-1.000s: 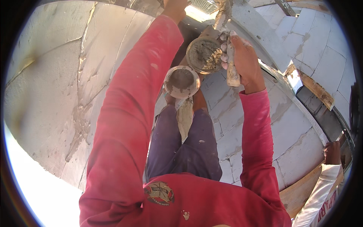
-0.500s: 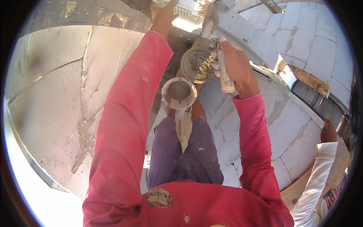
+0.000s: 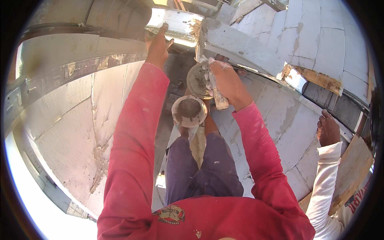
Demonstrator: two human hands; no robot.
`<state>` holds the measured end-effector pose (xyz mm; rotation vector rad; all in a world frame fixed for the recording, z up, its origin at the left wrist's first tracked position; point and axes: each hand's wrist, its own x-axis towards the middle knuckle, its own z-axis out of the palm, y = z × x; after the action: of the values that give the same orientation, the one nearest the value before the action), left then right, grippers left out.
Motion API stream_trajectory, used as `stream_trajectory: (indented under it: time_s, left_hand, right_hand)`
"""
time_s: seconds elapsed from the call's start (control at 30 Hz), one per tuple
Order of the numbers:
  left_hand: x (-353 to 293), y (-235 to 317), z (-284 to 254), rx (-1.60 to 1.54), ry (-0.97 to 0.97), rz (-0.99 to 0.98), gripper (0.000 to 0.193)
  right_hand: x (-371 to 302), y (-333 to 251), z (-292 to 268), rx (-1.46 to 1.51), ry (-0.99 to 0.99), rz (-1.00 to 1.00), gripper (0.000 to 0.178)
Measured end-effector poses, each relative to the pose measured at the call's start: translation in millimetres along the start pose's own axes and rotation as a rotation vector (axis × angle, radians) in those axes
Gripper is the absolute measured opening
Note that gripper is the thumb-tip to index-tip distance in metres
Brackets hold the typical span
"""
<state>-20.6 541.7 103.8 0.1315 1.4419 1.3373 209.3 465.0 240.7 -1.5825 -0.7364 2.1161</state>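
Trowel (image 3: pixel 220 101) clamped in the right hand (image 3: pixel 226 79), beside the mortared end of a pale block (image 3: pixel 246 45) and above two buckets (image 3: pixel 195 121). Left hand (image 3: pixel 157 49): thumb and finger apart; whether it touches the adjacent ledge cannot be told.

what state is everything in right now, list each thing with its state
left hand: raised, thumb spread, grip unclear
right hand: closed around the trowel handle
trowel: held, blade end caked with mortar
near bucket: open-topped, grey mix inside
far bucket: open-topped, grey mix inside, partly hidden
purple trousers: spotted with pale specks
block wall on the right: joints smeared grey
co-worker's hand: raised, grip unclear
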Motion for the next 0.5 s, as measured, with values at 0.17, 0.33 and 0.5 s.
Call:
stream_trajectory:
  time_s: [0.17, 0.33, 0.5]
  left_hand:
    - [-9, 0, 7, -0.018, -0.063, -0.041, 0.113]
    - [3, -5, 2, -0.024, 0.049, -0.067, 0.092]
    - [9, -7, -2, 0.018, 0.061, -0.079, 0.096]
  right_hand:
    - [1, 3, -3, -0.003, 0.013, -0.021, 0.042]
    - [-10, -14, -3, 0.024, 0.008, -0.006, 0.042]
    - [0, -11, -8, 0.090, -0.025, -0.004, 0.041]
